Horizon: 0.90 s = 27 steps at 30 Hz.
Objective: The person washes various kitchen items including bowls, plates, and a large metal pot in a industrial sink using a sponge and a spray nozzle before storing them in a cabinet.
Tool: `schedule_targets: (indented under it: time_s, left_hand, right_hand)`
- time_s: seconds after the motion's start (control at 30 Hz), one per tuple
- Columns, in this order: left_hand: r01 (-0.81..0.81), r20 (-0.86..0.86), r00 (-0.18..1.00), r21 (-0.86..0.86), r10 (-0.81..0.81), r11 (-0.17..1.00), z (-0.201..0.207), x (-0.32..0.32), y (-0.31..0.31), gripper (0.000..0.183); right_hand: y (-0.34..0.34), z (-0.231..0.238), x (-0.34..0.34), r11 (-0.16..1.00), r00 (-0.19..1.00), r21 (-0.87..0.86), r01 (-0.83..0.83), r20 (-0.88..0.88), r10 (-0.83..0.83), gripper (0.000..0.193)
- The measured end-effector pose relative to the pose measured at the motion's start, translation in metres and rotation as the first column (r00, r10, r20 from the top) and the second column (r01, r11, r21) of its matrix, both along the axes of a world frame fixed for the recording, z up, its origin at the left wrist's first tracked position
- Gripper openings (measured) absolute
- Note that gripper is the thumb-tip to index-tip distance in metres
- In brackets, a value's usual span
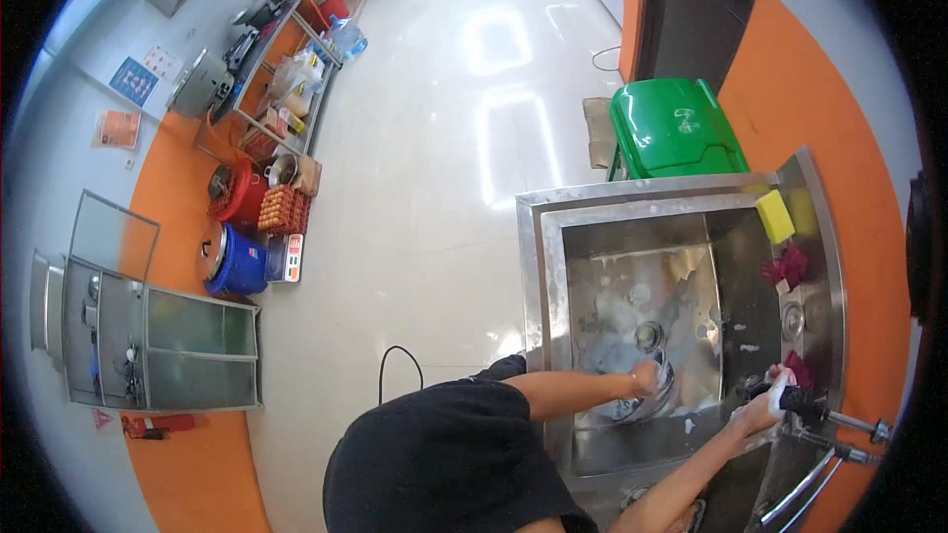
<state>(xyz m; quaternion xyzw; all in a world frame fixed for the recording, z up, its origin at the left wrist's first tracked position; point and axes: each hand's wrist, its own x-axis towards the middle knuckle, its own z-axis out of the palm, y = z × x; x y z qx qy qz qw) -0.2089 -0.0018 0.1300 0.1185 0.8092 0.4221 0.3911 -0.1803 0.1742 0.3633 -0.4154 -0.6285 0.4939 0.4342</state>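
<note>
Left hand (647,376) is down inside the stainless steel sink basin (592,266), near the round drain (648,336), fingers curled on a round metal dish (632,403) lying in soapy water on the basin floor; grip details too small to tell. Right hand (765,403) is at the right rim of the sink, closed around a white cloth or sponge (777,390), touching the black faucet handle (805,403) by the metal pipes (854,424). Yellow rectangular sponge (775,215) sits on the far right corner of the sink ledge, dark red rag (787,266) just below it on the same ledge. Green plastic bin (676,128) stands behind the sink on the white tiled floor (434,138). Blue pot (235,259) well apart, by the orange wall.
</note>
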Motion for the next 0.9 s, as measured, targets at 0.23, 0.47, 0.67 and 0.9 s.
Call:
schedule_targets:
  time_s: [0.23, 0.47, 0.67, 0.9]
  left_hand:
    - [-0.172, 0.233, 0.965, 0.222, 0.119, 0.96, 0.049, -0.005, 0.013, 0.019]
    - [-0.07, 0.089, 0.995, 0.247, 0.049, 0.966, 0.04, -0.007, 0.03, 0.023]
    - [0.013, 0.451, 0.888, 0.177, -0.093, 0.984, 0.079, -0.047, -0.02, 0.039]
    - [0.085, 0.186, 0.976, 0.158, -0.114, 0.984, 0.08, -0.045, -0.035, 0.01]
  right_hand:
    - [-0.045, -0.004, -0.011, 0.938, 0.945, -0.324, -0.124, -0.327, 0.011, 0.031]
    - [-0.06, -0.006, -0.008, 0.941, 0.937, -0.333, -0.056, -0.343, -0.066, 0.007]
    - [0.009, -0.018, 0.026, 0.95, 0.928, 0.116, 0.291, 0.207, -0.31, 0.017]
    - [0.064, -0.041, 0.076, 0.665, 0.811, 0.634, 0.395, 0.101, -0.577, 0.037]
